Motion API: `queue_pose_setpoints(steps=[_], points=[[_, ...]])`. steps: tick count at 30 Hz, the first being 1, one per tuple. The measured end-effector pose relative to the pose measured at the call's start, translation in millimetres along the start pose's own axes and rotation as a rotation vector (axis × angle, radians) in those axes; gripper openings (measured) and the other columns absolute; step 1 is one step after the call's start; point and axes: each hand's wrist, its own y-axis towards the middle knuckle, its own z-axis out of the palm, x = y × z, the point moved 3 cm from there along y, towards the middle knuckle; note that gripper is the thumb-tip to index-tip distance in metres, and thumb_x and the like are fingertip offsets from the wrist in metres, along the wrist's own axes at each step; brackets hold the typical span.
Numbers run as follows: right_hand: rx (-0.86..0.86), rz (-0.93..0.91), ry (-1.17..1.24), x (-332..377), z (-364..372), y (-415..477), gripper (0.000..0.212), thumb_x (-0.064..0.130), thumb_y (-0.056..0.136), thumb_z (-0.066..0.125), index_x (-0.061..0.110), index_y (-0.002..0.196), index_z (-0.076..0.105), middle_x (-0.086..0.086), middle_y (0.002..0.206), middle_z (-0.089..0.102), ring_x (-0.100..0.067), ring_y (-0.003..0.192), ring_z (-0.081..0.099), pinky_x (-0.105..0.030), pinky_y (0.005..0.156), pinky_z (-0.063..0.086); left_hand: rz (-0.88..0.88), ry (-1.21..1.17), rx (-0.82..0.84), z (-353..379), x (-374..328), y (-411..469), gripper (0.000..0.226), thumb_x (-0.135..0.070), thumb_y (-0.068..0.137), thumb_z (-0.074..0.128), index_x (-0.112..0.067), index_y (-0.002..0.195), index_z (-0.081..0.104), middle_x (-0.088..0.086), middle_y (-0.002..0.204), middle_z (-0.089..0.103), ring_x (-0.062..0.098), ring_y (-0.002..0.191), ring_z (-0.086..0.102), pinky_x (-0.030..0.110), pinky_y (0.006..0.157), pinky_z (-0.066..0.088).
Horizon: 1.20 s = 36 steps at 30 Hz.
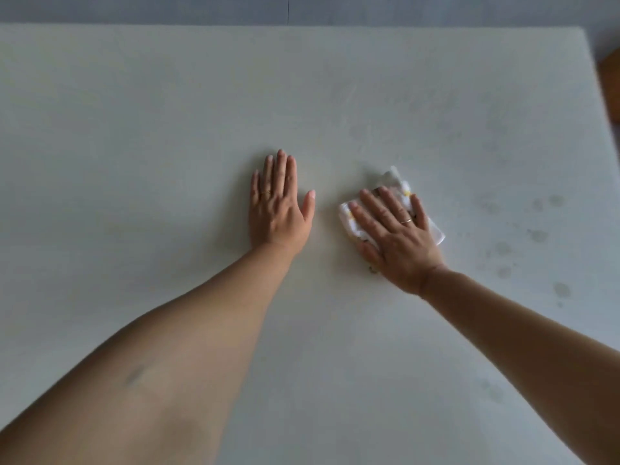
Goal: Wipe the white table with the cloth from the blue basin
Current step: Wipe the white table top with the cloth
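The white table (167,129) fills nearly the whole view. A folded white cloth (397,182) with yellow marks lies on it right of centre. My right hand (396,236) presses flat on the cloth, fingers spread and pointing up-left, covering most of it; cloth edges stick out beyond the fingertips and at the right side. My left hand (280,206) rests palm down on the bare tabletop just left of the cloth, fingers extended, holding nothing. The blue basin is out of view.
Faint grey damp spots (536,234) dot the table to the right of the cloth. The far table edge (302,26) runs along the top, with a grey wall behind. A brown floor patch (610,82) shows past the right edge.
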Motion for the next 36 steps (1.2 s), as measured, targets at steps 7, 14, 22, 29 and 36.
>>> queue_pose_setpoints(steps=[7,14,22,29,36], points=[[-0.05,0.779,0.217,7.0,7.3,42.3,0.06,0.049,0.095,0.029,0.032,0.15,0.012,0.003,0.159,0.007,-0.02,0.146,-0.002,-0.056,0.111,-0.011,-0.014,-0.011,-0.038,-1.8,-3.6,-1.1,0.065,-0.039,0.093,0.039,-0.008,0.149,0.025,0.01,0.157,0.021,0.026,0.145,0.018,0.041,0.119,0.01],[0.005,-0.01,0.069,17.8,-1.2,49.9,0.055,0.049,0.095,0.024,0.031,0.147,0.026,0.002,0.155,0.025,-0.024,0.144,0.018,-0.055,0.115,0.01,-0.019,-0.026,-0.057,-5.7,-4.4,-0.6,0.065,-0.04,0.09,0.032,-0.007,0.146,0.032,0.011,0.155,0.028,0.027,0.143,0.024,0.043,0.117,0.017],[-0.027,0.802,0.236,-6.1,3.8,101.2,0.06,0.044,0.094,0.027,0.033,0.15,0.007,0.004,0.16,0.002,-0.021,0.146,-0.006,-0.059,0.11,-0.013,-0.029,-0.018,-0.043,-4.1,-3.8,0.1,0.066,-0.042,0.09,0.032,-0.008,0.147,0.031,0.009,0.155,0.026,0.025,0.144,0.022,0.042,0.117,0.017],[0.032,0.059,0.098,15.8,-2.7,109.8,0.059,0.052,0.094,0.022,0.032,0.149,0.016,0.004,0.158,0.015,-0.022,0.146,0.007,-0.052,0.113,-0.002,-0.032,-0.016,-0.055,-6.0,-5.0,0.9,0.063,-0.039,0.092,0.032,-0.007,0.146,0.034,0.01,0.154,0.03,0.025,0.143,0.026,0.043,0.117,0.021],[-0.02,0.588,0.165,-48.4,-0.2,139.1,0.057,0.05,0.095,0.023,0.035,0.149,0.012,0.006,0.159,0.009,-0.019,0.146,0.0,-0.055,0.112,-0.008,-0.036,-0.014,-0.01,-6.4,-4.2,2.1,0.065,-0.038,0.09,0.031,-0.007,0.147,0.03,0.009,0.155,0.026,0.024,0.145,0.021,0.041,0.118,0.014]])
